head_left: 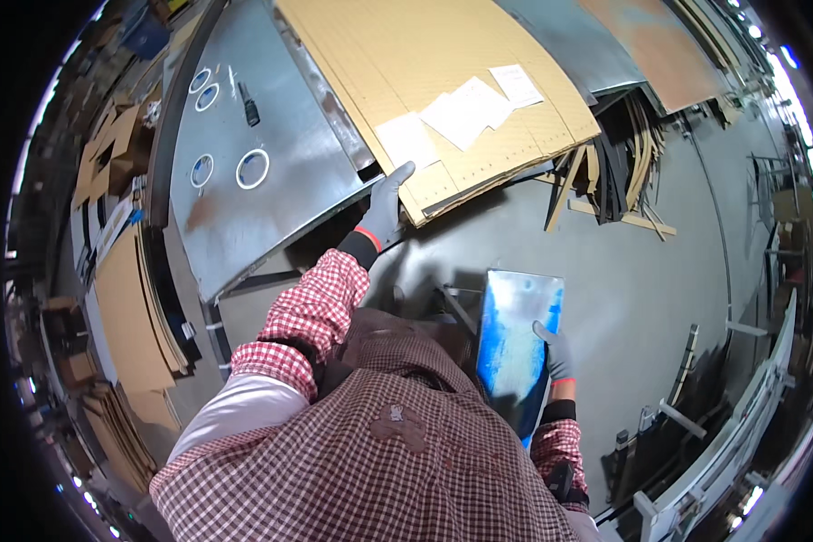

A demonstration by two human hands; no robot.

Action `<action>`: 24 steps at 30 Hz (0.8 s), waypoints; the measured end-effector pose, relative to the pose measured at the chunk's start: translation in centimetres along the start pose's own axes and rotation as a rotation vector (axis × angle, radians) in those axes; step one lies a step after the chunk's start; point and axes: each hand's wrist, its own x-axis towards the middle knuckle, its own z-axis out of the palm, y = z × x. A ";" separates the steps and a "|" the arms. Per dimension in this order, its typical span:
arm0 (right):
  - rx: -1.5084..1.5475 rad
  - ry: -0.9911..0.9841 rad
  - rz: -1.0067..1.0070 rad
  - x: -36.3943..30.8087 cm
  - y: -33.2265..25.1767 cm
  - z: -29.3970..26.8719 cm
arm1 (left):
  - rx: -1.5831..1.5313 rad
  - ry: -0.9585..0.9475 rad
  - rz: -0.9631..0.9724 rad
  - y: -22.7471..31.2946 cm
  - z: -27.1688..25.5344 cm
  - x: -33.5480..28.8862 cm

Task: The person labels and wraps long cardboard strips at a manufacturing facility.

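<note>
My left hand [384, 210], in a grey glove, is at the near left corner of a stack of cardboard sheets [479, 172]. Its thumb lies along the top edge, and the other fingers are mostly hidden. Several white papers [465, 113] rest on the cardboard. Low on the right, my gloved right hand [556, 350] grips the right edge of a long rectangular panel [515, 316]. That panel is silvery at its far end, with blue patches along its length. The right thumb presses on its face while the fingers go behind it.
Left of the cardboard, a metal-topped table [280, 194] carries several tape rolls [253, 169] and a black-handled tool [249, 107]. Strips [637, 167] hang and lie under the right-hand table. Cardboard sheets [131, 307] lean at far left; a metal rack [732, 434] stands at lower right.
</note>
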 end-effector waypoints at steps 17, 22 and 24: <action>-0.550 -0.329 0.070 7.1 -6.4 3.7 | -0.043 0.085 -0.162 -0.1 2.7 -4.6; -0.747 -0.292 0.085 9.1 -8.2 4.4 | 0.031 0.020 -0.043 -1.9 2.6 -5.6; -0.862 -0.228 0.046 9.0 -9.5 5.6 | -0.017 0.016 -0.064 -1.8 2.3 -5.6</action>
